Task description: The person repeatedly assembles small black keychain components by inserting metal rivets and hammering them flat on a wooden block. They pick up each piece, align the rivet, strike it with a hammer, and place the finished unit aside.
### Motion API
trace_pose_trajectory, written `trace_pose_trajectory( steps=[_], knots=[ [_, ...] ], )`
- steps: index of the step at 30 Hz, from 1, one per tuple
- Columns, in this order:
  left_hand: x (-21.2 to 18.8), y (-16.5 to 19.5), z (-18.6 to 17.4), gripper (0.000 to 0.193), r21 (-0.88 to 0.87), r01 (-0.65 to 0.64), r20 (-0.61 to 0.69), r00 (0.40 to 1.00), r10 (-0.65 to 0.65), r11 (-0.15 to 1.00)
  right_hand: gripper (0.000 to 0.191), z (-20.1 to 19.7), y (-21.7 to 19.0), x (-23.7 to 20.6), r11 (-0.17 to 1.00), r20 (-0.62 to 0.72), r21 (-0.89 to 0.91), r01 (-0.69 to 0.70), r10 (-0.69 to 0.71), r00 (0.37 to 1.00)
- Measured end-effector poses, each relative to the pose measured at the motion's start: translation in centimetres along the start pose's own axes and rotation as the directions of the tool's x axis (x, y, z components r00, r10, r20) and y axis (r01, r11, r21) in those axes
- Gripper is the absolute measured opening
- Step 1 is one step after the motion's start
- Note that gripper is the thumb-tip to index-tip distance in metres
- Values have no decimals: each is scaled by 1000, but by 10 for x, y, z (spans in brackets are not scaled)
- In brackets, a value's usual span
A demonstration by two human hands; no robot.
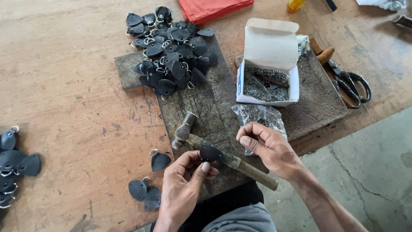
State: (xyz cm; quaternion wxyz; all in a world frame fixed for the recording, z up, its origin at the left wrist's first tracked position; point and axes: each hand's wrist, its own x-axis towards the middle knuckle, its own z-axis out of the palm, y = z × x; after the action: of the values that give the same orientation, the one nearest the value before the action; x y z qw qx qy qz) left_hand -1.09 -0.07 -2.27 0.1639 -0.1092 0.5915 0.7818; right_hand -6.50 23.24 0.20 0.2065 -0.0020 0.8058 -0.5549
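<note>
Below me, my left hand (182, 182) pinches a black leather tab (210, 153) between thumb and fingers, just above the hammer (214, 152) lying on the metal plate (210, 103). My right hand (266, 144) hovers beside it, fingertips pinched together; whether they hold anything, I cannot tell. More tabs (171, 56) are heaped beyond, beside an open box (268, 64).

Bare forearms and hands, no sleeves; grey cloth over the lap.
</note>
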Motion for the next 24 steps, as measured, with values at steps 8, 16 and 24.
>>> trace_pose_trajectory(
  steps=[8,16,24],
  knots=[
    [-5,2,9,20,19,84,-51,995,-83,996,23,-4,-3,-29,958,63,-209,195,-186,980],
    [-8,2,23,17,178,45,32,998,-52,983,15,-66,-7,-74,744,297,-597,301,-144,944],
    [3,-6,39,22,72,71,88,993,-77,995,14,-41,-7,-30,556,-25,-752,355,-562,826]
  ],
)
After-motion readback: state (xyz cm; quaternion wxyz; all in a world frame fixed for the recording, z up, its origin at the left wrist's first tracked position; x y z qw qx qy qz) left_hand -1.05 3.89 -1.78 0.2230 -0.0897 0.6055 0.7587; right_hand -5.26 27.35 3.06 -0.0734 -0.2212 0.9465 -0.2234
